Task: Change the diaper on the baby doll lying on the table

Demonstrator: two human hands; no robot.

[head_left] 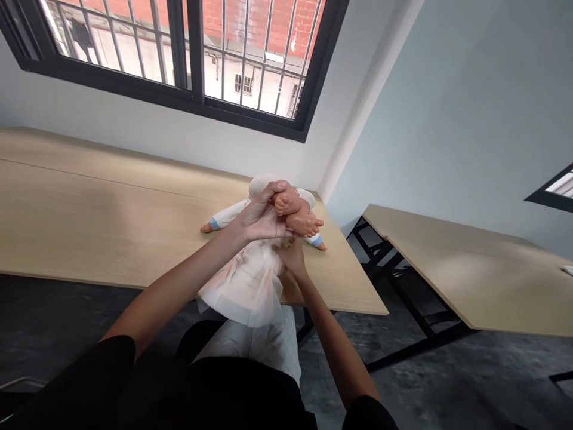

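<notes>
A baby doll (305, 222) lies on its back on the wooden table, legs raised and bare feet turned toward me. Its white sleeves with blue cuffs stretch out to both sides. My left hand (264, 216) is closed around the doll's lower legs near the ankles, thumb on top. Below the feet, my right hand (292, 258) has its fingers on the edge of a white and pale pink diaper (246, 280), with the fingertips partly hidden. The diaper lies spread out beneath the doll's legs and hangs over the table's front edge.
The long wooden table (89, 221) runs left along the wall under a barred window (192, 60). To the right, past a gap, stands a second wooden table (470, 263) with black metal legs. The floor (430, 382) is dark.
</notes>
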